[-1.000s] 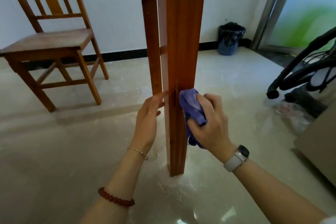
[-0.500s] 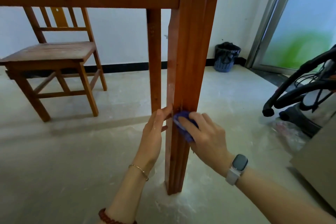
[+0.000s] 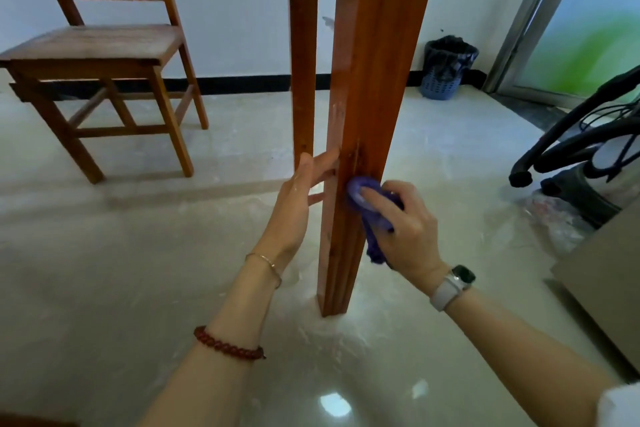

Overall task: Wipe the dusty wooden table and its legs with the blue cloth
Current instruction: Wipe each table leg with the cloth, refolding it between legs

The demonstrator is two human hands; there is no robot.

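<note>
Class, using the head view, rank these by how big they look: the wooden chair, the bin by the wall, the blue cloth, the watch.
1. The chair.
2 and 3. The bin and the cloth look alike; the cloth is nearer and partly under the right hand, so unranked.
4. The watch.

One wide head-worn view, set low, faces forward and down, close to the reddish grooved wooden table leg (image 3: pixel 367 80) — glossy pale floor (image 3: pixel 104 270) and white wall (image 3: pixel 235 10) beyond.

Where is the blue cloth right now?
In the head view, the blue cloth is just right of centre, gripped by the right hand and pressed against the near table leg, opposite the left hand.
</note>
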